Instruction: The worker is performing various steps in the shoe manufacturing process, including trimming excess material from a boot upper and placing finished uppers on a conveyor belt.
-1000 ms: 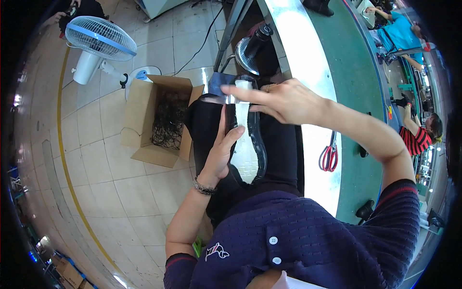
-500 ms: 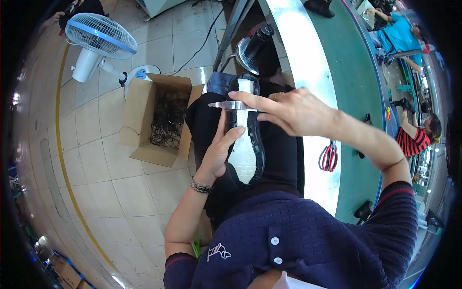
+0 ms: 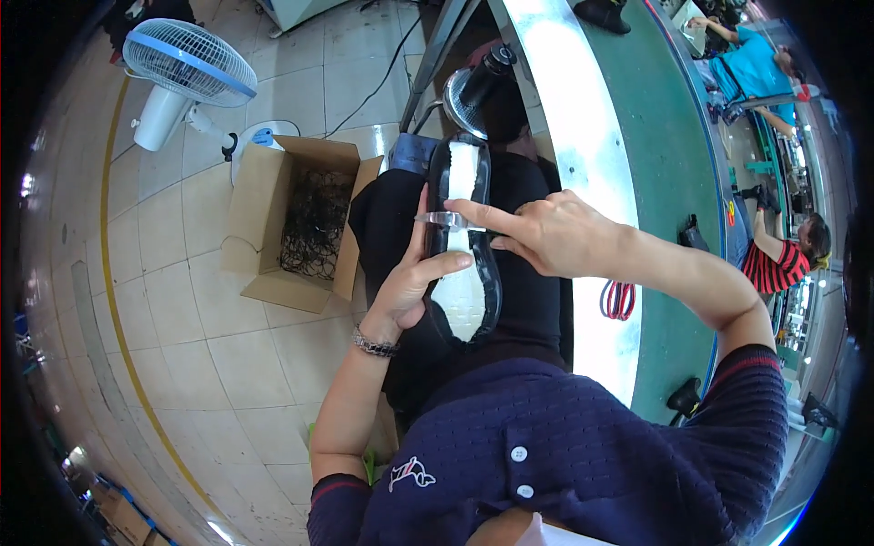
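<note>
A black shoe rests sole-up above my lap, its underside a whitish board bordered by black upper material. My left hand holds it from the left side, thumb pressed on the white underside. My right hand grips a shiny metal blade that lies crosswise over the middle of the shoe. The right index finger is stretched along the blade, and the other fingers curl under at the shoe's right edge. The blade's handle is hidden in the hand.
An open cardboard box full of dark, stringy scraps stands at my left, with a fan beyond. Red-handled scissors lie on the white ledge beside the green conveyor. A black lamp-like fixture is ahead. Co-workers sit far right.
My right hand and the blade have come nearer to me along the shoe, and the blade's angle has turned. My left hand still holds the shoe in nearly the same place.
</note>
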`<state>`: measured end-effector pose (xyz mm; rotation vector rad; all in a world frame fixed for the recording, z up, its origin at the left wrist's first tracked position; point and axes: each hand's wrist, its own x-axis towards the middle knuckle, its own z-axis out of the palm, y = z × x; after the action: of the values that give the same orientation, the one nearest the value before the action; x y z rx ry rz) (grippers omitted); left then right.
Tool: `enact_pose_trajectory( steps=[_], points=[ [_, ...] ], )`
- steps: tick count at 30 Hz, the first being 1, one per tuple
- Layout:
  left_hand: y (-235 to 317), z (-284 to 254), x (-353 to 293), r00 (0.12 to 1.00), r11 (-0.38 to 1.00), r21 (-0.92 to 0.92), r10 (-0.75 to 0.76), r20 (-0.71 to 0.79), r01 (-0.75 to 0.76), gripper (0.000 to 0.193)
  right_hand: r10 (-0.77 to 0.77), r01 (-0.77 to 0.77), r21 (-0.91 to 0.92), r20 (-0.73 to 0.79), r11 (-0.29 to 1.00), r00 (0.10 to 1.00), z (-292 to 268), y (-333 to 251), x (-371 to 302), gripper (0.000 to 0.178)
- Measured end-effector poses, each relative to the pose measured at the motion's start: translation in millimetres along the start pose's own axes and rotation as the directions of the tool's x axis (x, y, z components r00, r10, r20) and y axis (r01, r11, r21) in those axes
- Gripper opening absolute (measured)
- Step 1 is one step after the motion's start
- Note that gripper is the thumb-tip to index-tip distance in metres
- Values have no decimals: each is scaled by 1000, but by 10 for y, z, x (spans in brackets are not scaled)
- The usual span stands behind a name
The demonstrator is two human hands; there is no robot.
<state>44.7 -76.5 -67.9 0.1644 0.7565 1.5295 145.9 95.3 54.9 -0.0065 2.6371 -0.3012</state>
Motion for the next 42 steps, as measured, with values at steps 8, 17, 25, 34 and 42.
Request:
enact_pose_trajectory(
  steps=[8,17,25,34,42],
  points=[
    [-167,-95,-44,984,985,105,121,130,-135,104,75,-76,60,14,995,997,131,-113,-68,68],
    [-699,82,-170,992,922,-372,73,-99,-105,73,-40,51,-91,114,995,993,18,-419,-475,70],
    [-602,145,-219,975,912,-346,219,-36,-218,63,-80,75,-117,-40,990,996,332,-196,-417,84],
    [-604,171,-219,941,949,-67,294,-169,-309,69,-158,159,41,-32,986,987,-191,-310,-412,73],
    [-547,90,-216,975,965,-203,128,-183,-165,74,-150,150,-107,7,983,989,6,-192,-65,79]
  ],
)
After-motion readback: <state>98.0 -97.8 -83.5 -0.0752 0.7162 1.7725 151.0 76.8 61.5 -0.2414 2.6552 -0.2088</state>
